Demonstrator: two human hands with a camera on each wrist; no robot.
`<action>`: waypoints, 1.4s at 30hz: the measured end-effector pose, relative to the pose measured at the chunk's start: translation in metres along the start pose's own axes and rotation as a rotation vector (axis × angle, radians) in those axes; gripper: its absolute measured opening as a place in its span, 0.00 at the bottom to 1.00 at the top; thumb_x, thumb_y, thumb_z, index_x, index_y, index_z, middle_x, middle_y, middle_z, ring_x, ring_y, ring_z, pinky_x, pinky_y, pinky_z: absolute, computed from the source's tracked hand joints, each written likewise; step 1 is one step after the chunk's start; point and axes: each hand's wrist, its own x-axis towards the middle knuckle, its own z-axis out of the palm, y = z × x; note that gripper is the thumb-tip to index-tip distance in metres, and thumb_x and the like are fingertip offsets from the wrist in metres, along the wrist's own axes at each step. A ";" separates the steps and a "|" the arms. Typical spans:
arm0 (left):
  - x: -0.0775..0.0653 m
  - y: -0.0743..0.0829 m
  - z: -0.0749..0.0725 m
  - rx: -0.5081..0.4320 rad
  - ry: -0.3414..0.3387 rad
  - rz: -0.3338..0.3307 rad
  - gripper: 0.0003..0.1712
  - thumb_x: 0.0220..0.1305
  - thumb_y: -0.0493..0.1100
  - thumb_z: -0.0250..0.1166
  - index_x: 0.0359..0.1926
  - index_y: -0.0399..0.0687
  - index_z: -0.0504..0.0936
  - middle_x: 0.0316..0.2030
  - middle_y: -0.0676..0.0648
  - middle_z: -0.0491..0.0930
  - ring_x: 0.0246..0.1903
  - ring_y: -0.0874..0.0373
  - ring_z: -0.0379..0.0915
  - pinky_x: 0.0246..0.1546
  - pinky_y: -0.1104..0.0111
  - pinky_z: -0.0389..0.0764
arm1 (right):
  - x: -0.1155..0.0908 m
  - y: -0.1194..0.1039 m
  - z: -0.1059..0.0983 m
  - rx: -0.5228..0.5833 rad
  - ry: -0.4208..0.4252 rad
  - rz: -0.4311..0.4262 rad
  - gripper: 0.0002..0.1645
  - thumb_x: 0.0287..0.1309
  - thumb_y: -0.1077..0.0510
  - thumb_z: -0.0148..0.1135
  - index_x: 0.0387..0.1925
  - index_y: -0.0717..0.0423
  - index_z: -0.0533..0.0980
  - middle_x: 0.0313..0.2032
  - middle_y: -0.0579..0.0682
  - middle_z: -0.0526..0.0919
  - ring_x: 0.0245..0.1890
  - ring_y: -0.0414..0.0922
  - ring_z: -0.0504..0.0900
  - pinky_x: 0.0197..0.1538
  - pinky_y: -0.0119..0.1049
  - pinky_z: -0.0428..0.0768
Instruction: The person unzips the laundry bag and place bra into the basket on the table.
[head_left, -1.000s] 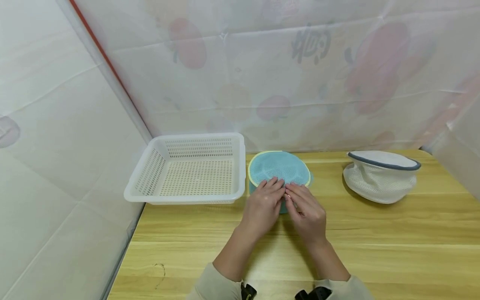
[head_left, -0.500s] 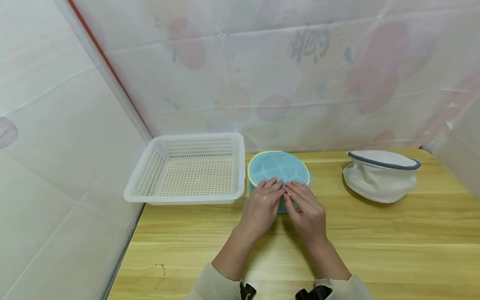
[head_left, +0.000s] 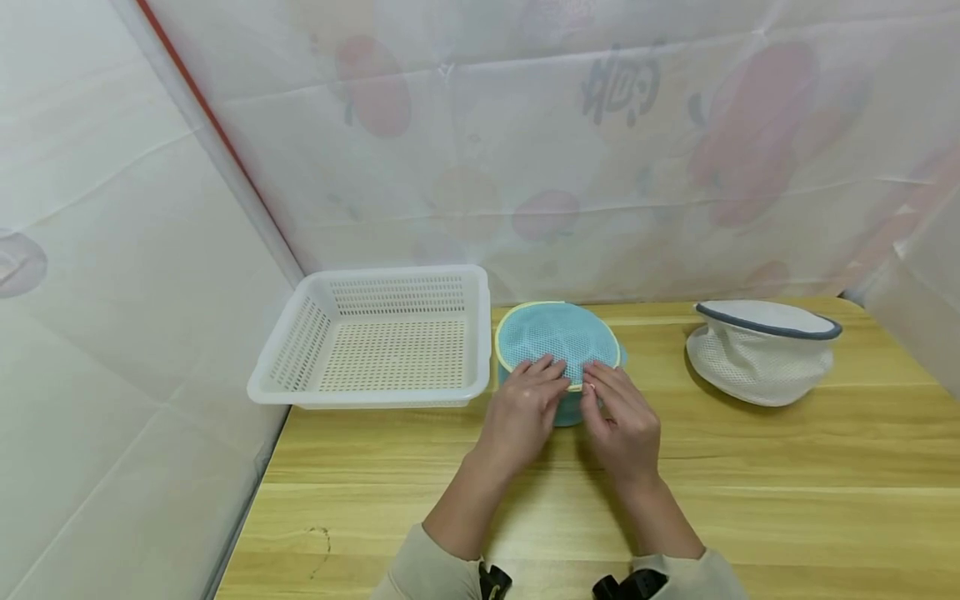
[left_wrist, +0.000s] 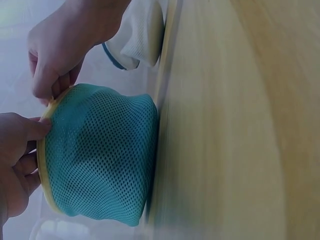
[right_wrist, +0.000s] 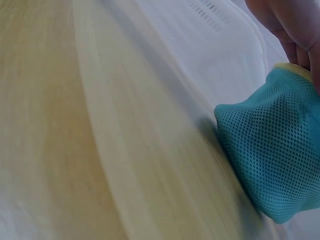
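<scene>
A round blue-green mesh laundry bag (head_left: 558,335) with yellow trim stands upright on the wooden table, in front of me. My left hand (head_left: 525,410) pinches the near edge of its top, thumb below the yellow rim and fingers lying over the mesh. Slightly to the right, my right hand (head_left: 624,421) pinches the same rim between thumb and fingertips. A short stretch of yellow trim shows between the two hands. In the left wrist view the side of the bag (left_wrist: 107,150) bulges out, and a darker patch shows through the mesh. Whatever lies inside is hidden.
A white plastic basket (head_left: 480,333) with slotted walls stands close at the bag's left. Farther right sits a white mesh bag (head_left: 757,367) with a dark grey rim. Printed sheeting (head_left: 480,150) rises behind the table (head_left: 750,500), and more hangs at the left.
My right hand has slid a little to the right along the rim, away from the left hand, and the trim between them has come into view. The left hand has stayed in place.
</scene>
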 end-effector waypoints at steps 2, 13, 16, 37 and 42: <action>0.000 -0.001 -0.001 -0.007 0.001 -0.002 0.11 0.63 0.39 0.69 0.46 0.48 0.88 0.54 0.50 0.83 0.60 0.57 0.75 0.65 0.61 0.73 | 0.000 0.001 -0.001 -0.007 0.004 0.001 0.11 0.54 0.68 0.60 0.36 0.69 0.86 0.39 0.60 0.88 0.41 0.59 0.87 0.63 0.42 0.76; 0.000 -0.012 -0.005 -0.086 0.068 -0.106 0.10 0.60 0.36 0.70 0.43 0.46 0.89 0.52 0.49 0.84 0.59 0.53 0.77 0.64 0.56 0.73 | 0.002 0.002 -0.004 -0.027 0.036 0.025 0.09 0.53 0.70 0.62 0.34 0.69 0.86 0.38 0.60 0.88 0.40 0.60 0.87 0.59 0.46 0.79; 0.000 -0.014 -0.005 -0.080 0.095 -0.121 0.10 0.60 0.35 0.70 0.43 0.46 0.89 0.51 0.49 0.85 0.59 0.53 0.77 0.63 0.55 0.74 | 0.003 0.001 -0.003 -0.004 0.044 0.001 0.09 0.52 0.69 0.62 0.33 0.69 0.86 0.37 0.60 0.88 0.39 0.59 0.87 0.60 0.42 0.79; 0.000 0.006 0.000 0.026 -0.014 0.007 0.13 0.64 0.39 0.67 0.50 0.45 0.86 0.54 0.50 0.82 0.61 0.58 0.75 0.66 0.61 0.72 | -0.002 -0.008 0.003 0.078 -0.025 -0.040 0.11 0.63 0.63 0.62 0.38 0.68 0.85 0.41 0.60 0.88 0.40 0.57 0.87 0.59 0.30 0.79; -0.001 0.003 0.002 0.032 -0.005 0.007 0.12 0.63 0.39 0.69 0.47 0.46 0.88 0.53 0.51 0.83 0.60 0.59 0.75 0.65 0.61 0.72 | -0.001 -0.008 0.003 0.055 -0.043 -0.029 0.10 0.59 0.66 0.61 0.37 0.69 0.85 0.41 0.60 0.88 0.41 0.58 0.87 0.60 0.30 0.78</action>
